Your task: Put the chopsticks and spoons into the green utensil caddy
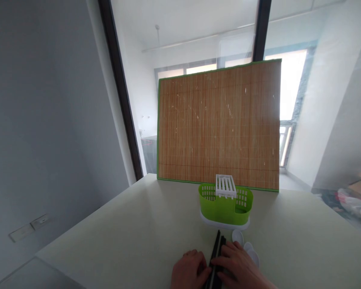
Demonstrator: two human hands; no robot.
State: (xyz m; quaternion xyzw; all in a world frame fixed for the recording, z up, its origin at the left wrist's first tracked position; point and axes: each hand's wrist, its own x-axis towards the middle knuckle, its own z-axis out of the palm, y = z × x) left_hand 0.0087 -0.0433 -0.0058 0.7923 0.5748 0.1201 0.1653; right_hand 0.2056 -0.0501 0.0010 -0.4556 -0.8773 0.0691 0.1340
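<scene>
Two hands: left hand point(190, 269) curled, thumb at the black chopsticks point(215, 245), whether pinching I can't tell; right hand point(236, 263) pinching them
Chopsticks: between both hands, over the table point(132, 237)
White spoons point(237, 237): just beside the right hand
Green basket point(221, 212): farther back, before the bamboo mat point(219, 124)

I have one view, worn on the head, looking forward and down along the bench point(156, 224). The left hand point(190, 269) and right hand point(236, 263) sit close at the bottom edge; the upright mat point(219, 128) stands farther off, upper centre.
</scene>
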